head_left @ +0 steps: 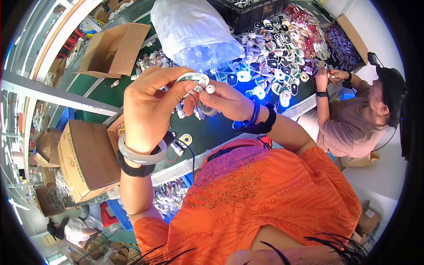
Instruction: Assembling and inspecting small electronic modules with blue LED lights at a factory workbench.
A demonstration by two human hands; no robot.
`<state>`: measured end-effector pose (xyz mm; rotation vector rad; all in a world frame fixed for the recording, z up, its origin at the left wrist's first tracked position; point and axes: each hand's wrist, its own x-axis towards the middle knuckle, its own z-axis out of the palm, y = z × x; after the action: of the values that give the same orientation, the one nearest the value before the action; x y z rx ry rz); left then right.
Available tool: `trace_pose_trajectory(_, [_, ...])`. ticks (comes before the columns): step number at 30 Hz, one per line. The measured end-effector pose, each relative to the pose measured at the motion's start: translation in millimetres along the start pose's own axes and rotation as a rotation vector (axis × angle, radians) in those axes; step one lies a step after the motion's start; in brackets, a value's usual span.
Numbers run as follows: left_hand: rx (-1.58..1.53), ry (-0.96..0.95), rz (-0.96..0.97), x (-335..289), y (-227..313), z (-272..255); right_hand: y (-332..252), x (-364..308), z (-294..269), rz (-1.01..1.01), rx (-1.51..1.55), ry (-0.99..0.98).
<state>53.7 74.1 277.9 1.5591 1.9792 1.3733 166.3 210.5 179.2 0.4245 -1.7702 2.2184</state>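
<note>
While the dark green table stretches away under a litter of parts, the biggest thing on it is a bulging clear plastic bag full of small pale pieces, lying at the far middle. Left of the bag an open cardboard box sits tipped on its side, and nearer, at the table's left edge, a closed brown carton stands beside the person's left forearm. To the right of the bag a spread of small oval and round lamp parts, some lit blue-white, covers the tabletop up to a co-worker in a brown top, whose hands are busy at the far right edge of that spread.

The person wears an orange top. Both forearms rise in front of the chest. The left hand, with a pale bangle and dark band at the wrist, is curled with fingers and thumb pinching a small white ring-shaped part from the left. The right hand, wearing a blue bracelet and black wrist strap, grips the same part from the right, thumb and forefinger closed on a small round white knob at its lower edge. The part is held in the air above the table, just in front of the bag.
</note>
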Motion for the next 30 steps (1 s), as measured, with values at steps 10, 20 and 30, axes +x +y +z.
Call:
trace_pose_trajectory(10, [-0.066,0.045,0.004,1,-8,4,-3,-1,1,0.066,-0.037,0.02])
trace_pose_trajectory(20, [0.023,0.038,-0.008,2,-6,6,3,2,4,-0.028,0.036,0.076])
trace_pose_trajectory(30, [-0.32,0.071,-0.163,-59,-49,10,11,3,24,0.026,0.38,0.053])
